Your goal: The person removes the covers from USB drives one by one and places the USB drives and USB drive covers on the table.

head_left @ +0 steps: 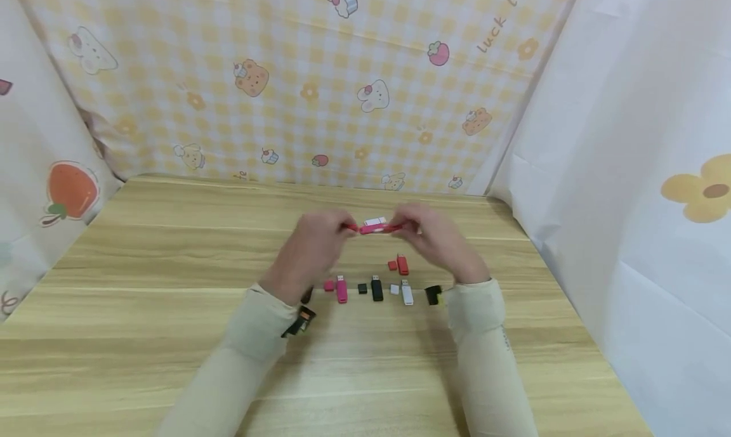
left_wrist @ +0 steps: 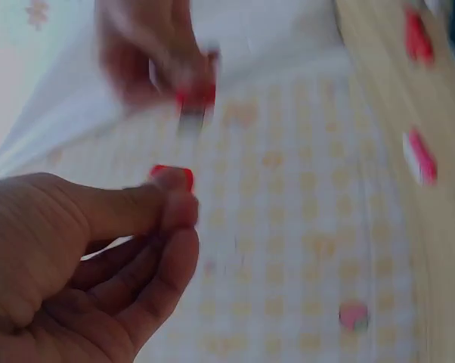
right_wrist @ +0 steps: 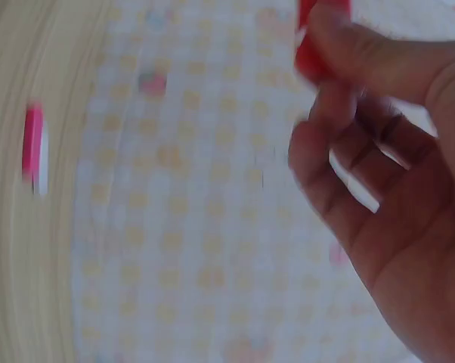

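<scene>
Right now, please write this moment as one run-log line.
left hand: pinches red cap; right hand: grips red USB stick, plug bare; cap and stick: apart; black USB stick: uncapped, on table

left tabletop (head_left: pixel 154 278) is passable; usb sticks (head_left: pixel 377 289) obstruct centre.

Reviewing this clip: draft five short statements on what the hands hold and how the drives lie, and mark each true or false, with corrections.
1. The left hand pinches a red cap. True.
2. The right hand is empty. False: the right hand holds a red drive.
3. In the row, the black drive lies between the pink drive and the white drive. True.
4. The white drive in that row is capped. False: its plug is bare, and a white cap lies beside it.
5. Another red drive lies uncapped, with a small red piece beside it. True.
</scene>
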`<state>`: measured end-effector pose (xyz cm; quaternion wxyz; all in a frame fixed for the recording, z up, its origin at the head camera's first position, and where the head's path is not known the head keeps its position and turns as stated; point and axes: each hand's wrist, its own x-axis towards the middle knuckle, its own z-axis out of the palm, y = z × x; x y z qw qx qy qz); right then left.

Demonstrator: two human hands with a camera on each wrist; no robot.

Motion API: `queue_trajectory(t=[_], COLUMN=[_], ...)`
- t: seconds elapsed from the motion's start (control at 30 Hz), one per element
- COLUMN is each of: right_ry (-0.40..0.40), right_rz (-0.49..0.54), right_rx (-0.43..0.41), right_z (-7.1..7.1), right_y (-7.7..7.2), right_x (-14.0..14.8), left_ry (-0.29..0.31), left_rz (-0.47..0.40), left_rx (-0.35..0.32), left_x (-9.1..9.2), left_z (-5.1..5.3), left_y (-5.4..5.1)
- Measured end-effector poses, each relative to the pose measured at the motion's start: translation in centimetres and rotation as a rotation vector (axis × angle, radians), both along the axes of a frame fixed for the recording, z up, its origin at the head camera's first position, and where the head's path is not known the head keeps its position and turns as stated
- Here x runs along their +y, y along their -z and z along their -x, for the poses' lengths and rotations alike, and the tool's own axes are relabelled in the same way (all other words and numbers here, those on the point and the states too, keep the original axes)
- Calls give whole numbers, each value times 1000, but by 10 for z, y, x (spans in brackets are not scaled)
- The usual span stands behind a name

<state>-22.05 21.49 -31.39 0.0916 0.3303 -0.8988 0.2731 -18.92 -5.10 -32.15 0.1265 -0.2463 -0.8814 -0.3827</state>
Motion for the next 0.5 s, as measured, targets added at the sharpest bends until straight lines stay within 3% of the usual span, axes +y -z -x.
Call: queue_trajectory(t=[0.07, 0.17, 0.27, 0.37, 0.5], right_ry=[90, 250, 331, 342, 311], right_rz=[-11, 11, 30, 42, 43], right_rx=[15, 18, 12, -11, -71], right_z=[1, -3, -7, -8, -5], right_y=[-1, -5, -9, -12, -12], right_x=[20, 52, 68, 68, 58], left_ry=[-77, -213, -291, -288, -233], left_rz=[-44, -102, -107, -102, -89], left_rx=[11, 80, 138, 160, 178], left_x=[-19, -50, -67, -67, -53], left_z=[3, 6, 8, 10, 12], left_y=[-3, -9, -14, -16, -10])
